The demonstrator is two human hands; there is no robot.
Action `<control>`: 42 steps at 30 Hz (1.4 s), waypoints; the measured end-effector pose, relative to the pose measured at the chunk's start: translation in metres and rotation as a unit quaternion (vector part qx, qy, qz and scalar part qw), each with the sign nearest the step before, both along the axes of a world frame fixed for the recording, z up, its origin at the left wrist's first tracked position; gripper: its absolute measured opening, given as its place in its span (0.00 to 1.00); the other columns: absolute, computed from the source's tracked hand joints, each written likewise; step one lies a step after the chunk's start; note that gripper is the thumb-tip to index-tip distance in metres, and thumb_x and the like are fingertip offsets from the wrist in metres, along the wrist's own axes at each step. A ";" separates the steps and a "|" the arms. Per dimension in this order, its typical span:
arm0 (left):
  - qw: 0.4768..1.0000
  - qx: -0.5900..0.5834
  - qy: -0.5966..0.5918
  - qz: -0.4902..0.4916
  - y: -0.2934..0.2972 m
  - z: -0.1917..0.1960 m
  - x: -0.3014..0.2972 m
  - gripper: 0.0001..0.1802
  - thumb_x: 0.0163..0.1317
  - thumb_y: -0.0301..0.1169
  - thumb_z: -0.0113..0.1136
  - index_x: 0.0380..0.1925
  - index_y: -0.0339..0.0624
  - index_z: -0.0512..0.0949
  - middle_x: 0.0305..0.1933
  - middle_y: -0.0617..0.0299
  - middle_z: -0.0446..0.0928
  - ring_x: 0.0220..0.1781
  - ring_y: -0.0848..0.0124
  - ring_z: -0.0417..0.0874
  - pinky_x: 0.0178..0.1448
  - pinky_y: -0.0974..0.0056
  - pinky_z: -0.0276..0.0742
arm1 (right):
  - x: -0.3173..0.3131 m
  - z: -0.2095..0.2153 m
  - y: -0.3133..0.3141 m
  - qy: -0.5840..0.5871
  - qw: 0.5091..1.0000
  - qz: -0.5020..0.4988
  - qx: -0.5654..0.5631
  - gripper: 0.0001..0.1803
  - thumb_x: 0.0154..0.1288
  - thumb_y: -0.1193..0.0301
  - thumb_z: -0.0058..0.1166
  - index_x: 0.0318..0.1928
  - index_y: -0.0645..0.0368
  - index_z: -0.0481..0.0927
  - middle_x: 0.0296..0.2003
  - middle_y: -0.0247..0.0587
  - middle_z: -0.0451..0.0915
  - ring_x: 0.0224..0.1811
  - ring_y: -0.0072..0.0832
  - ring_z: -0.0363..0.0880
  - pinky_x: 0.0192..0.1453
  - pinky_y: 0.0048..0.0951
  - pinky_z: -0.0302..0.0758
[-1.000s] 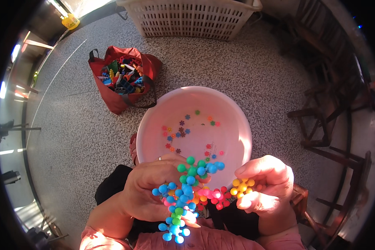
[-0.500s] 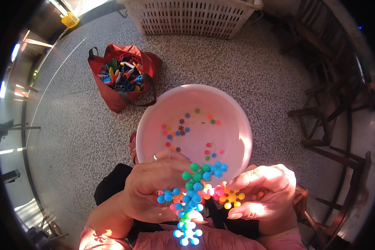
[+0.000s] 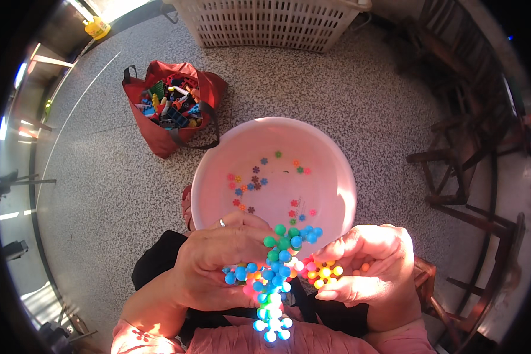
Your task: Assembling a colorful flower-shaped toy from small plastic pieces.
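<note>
speckled grey floor (image 3: 100, 177) surrounds a round pink plastic basin (image 3: 327, 168); left hand (image 3: 212, 265) grips joined multicoloured knobbed plastic pieces (image 3: 269, 275), right hand (image 3: 374, 259) a yellow one (image 3: 325, 272).

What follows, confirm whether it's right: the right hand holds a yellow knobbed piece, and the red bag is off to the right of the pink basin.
Wrong side: the head view shows the red bag off to the left of the pink basin. The right hand does hold a yellow knobbed piece.
</note>
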State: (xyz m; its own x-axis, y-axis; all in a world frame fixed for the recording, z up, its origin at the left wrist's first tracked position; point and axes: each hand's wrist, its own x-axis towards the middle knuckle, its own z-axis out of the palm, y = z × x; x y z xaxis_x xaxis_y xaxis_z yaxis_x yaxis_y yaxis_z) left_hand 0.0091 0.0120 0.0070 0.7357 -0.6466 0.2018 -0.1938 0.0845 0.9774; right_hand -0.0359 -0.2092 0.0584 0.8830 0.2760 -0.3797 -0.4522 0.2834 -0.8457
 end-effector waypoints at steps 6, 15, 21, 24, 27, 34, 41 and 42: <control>0.992 -0.039 0.122 0.002 0.000 0.004 -0.009 0.20 0.39 0.24 0.70 0.34 0.37 0.75 0.41 0.57 0.76 0.44 0.64 0.76 0.48 0.64 0.69 | -0.002 -0.013 0.001 -0.079 0.996 -0.003 -0.032 0.14 0.44 0.81 0.63 0.35 0.66 0.76 0.32 0.42 0.79 0.35 0.24 0.79 0.39 0.23 0.77; 0.907 -0.126 0.401 -0.035 -0.001 0.011 -0.010 0.17 0.43 0.18 0.66 0.34 0.38 0.73 0.36 0.64 0.74 0.43 0.75 0.73 0.47 0.69 0.67 | 0.000 -0.009 0.008 -0.379 0.877 0.050 -0.291 0.14 0.48 0.69 0.62 0.37 0.58 0.79 0.27 0.39 0.79 0.28 0.27 0.79 0.29 0.26 0.76; 0.903 -0.089 0.418 -0.039 0.002 0.016 -0.009 0.17 0.43 0.18 0.66 0.34 0.37 0.73 0.36 0.63 0.74 0.42 0.74 0.74 0.46 0.69 0.68 | -0.002 -0.007 0.015 -0.374 0.867 0.017 -0.328 0.13 0.47 0.67 0.62 0.36 0.56 0.79 0.22 0.35 0.79 0.23 0.25 0.79 0.27 0.23 0.74; 0.904 -0.099 0.413 -0.037 0.000 0.017 -0.008 0.17 0.44 0.19 0.66 0.35 0.37 0.73 0.36 0.63 0.73 0.40 0.75 0.74 0.45 0.69 0.68 | 0.001 -0.005 0.008 -0.436 0.811 0.044 -0.388 0.14 0.47 0.66 0.62 0.35 0.55 0.79 0.22 0.33 0.79 0.23 0.24 0.79 0.27 0.22 0.74; 0.911 -0.104 0.397 -0.040 0.001 0.012 -0.009 0.17 0.43 0.19 0.66 0.36 0.37 0.73 0.36 0.63 0.73 0.40 0.75 0.73 0.45 0.70 0.67 | 0.002 -0.006 0.009 -0.429 0.823 0.045 -0.369 0.14 0.47 0.64 0.63 0.34 0.55 0.79 0.22 0.32 0.79 0.24 0.24 0.79 0.28 0.21 0.74; 0.906 -0.082 0.414 -0.039 0.004 0.012 -0.009 0.18 0.42 0.23 0.67 0.35 0.39 0.74 0.37 0.64 0.73 0.41 0.74 0.73 0.46 0.68 0.66 | 0.003 -0.005 0.002 -0.450 0.827 0.101 -0.320 0.19 0.46 0.80 0.57 0.43 0.66 0.73 0.31 0.48 0.78 0.29 0.34 0.80 0.30 0.29 0.78; 0.890 -0.084 0.447 -0.024 0.002 0.015 -0.008 0.18 0.41 0.23 0.68 0.35 0.39 0.74 0.37 0.64 0.73 0.41 0.75 0.73 0.46 0.69 0.67 | 0.000 -0.012 0.011 -0.447 0.813 0.003 -0.374 0.09 0.52 0.66 0.59 0.32 0.56 0.79 0.20 0.33 0.78 0.22 0.23 0.79 0.25 0.21 0.74; 0.890 -0.084 0.447 -0.023 0.003 0.015 -0.008 0.18 0.41 0.23 0.68 0.35 0.39 0.74 0.37 0.64 0.73 0.41 0.75 0.73 0.46 0.69 0.67 | 0.001 -0.012 0.011 -0.449 0.810 0.007 -0.376 0.09 0.53 0.66 0.58 0.32 0.56 0.79 0.20 0.33 0.78 0.22 0.23 0.79 0.25 0.21 0.74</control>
State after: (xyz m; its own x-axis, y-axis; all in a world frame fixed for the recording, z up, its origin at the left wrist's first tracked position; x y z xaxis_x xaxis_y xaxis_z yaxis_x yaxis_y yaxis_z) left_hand 0.0013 0.0151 0.0216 0.6235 -0.6968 -0.3546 0.6634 0.2315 0.7115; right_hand -0.0346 -0.1982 0.0467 0.8952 0.2766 0.3495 0.4429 -0.4652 -0.7664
